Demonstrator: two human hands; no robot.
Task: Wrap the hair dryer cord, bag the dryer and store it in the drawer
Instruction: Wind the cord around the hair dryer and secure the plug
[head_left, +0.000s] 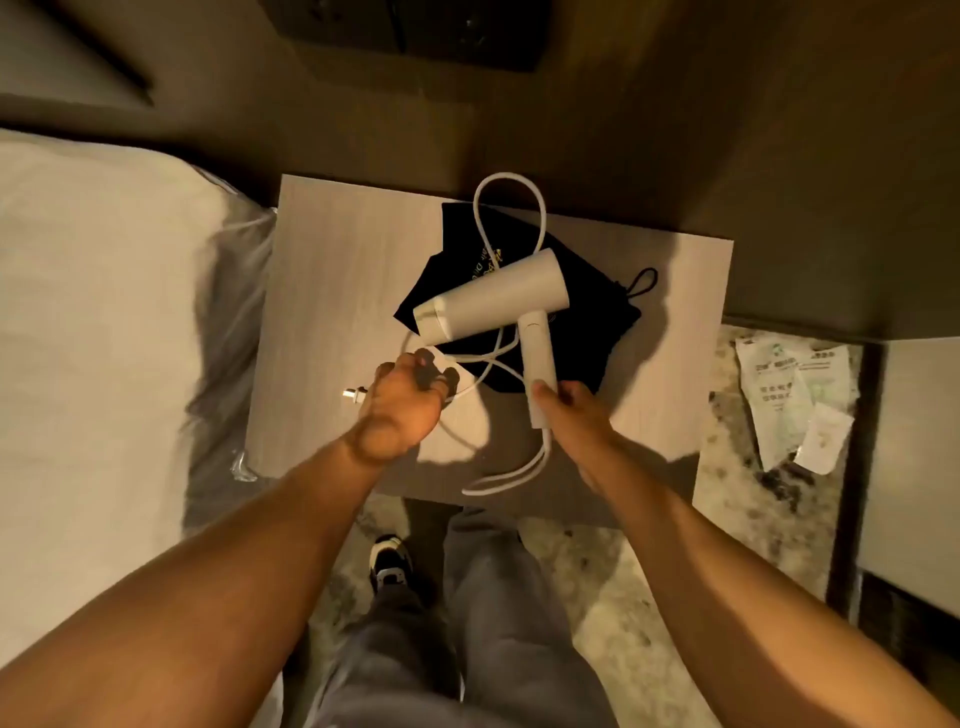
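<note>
Nearest the camera, the right hand grips the handle of the hair dryer, handle axis running away from the person. Left of it, the left hand hovers over the tabletop, fingers curled around the cord near the plug. Beyond, the barrel lies over the black bag, nozzle pointing left. 1 cord loop trails farther back; winding should begin at the handle.

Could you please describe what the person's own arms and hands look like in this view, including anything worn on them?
Both forearms are bare as far as the picture's lower edge, with no sleeve showing. The left hand and the right hand wear no gloves, and no watch or bracelet shows at either wrist. The fingers are too shadowed to tell about rings. Lower down, the person wears grey trousers and a dark shoe with white trim.
</note>
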